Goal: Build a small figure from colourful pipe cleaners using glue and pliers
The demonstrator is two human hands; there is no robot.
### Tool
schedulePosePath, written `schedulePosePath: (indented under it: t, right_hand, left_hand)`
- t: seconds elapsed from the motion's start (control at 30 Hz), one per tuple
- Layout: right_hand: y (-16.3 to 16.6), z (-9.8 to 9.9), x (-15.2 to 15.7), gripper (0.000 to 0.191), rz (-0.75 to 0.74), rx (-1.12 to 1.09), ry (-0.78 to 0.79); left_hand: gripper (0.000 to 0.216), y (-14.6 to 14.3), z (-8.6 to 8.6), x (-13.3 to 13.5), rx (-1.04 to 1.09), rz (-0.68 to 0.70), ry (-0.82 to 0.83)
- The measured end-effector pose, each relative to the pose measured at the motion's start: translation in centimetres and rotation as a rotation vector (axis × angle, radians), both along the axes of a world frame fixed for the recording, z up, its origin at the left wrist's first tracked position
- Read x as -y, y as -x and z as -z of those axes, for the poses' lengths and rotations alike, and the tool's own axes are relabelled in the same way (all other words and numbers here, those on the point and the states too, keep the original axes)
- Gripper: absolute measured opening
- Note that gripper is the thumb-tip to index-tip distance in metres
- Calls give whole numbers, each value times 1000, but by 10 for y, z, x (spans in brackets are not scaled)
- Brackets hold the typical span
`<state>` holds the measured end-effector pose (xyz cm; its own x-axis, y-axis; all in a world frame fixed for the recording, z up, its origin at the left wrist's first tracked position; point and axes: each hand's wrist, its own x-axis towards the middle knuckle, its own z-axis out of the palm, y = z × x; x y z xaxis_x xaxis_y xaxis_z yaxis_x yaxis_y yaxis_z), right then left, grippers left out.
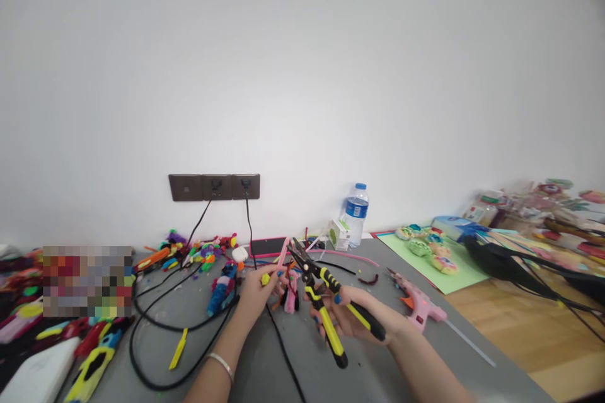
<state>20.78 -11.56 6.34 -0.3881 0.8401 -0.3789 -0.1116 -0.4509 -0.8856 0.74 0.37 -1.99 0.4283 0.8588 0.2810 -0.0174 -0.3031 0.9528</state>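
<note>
My left hand (258, 293) pinches a pink pipe cleaner (283, 254) that stands up from its fingers. A small yellow fuzzy piece (265, 279) also shows at those fingertips. In my right hand (354, 312) are yellow-and-black pliers (328, 321), their handles spread apart. The dark jaws of the pliers reach up beside the pink pipe cleaner; whether they touch it I cannot tell. Just behind and below the jaws lies a pink fuzzy bundle (292, 296), partly hidden by my fingers. To the left rests a blue fuzzy figure (222, 289).
Black cables (137, 343) loop over the grey table. A pink glue gun (420, 305) lies right, near green paper (454, 280) bearing fuzzy pieces. A water bottle (357, 217) and small box (339, 235) stand by the wall. Colourful pipe-cleaner pieces (208, 255) and a yellow strip (178, 349) lie left.
</note>
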Motion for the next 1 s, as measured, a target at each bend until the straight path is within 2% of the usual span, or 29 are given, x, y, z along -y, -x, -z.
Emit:
schedulePosePath:
  t: [0.13,0.3,0.43,0.7,0.83,0.93,1.0]
  right_hand:
    - [1,-5,-2,35,-7,-44,-7]
    - [3,-3,-2,32,-9,-125,-37]
    - [7,5,0,34,48,-66,48]
    - [21,25,17,30,288,64,34]
    - [16,29,13,28,422,38,-54]
    - [0,20,5,30,504,217,-179]
    - [-12,14,-2,29,468,577,-263]
  left_hand:
    - [34,0,2,1,-66,42,-49]
    - [33,2,0,2,-98,18,-100]
    - [29,3,-2,2,-146,16,-142]
    - [28,4,-7,1,-194,35,-199]
    - [25,5,-6,0,-205,27,-183]
    - [28,4,-2,-2,-120,-41,-84]
    - [36,3,-1,-3,-47,-68,3]
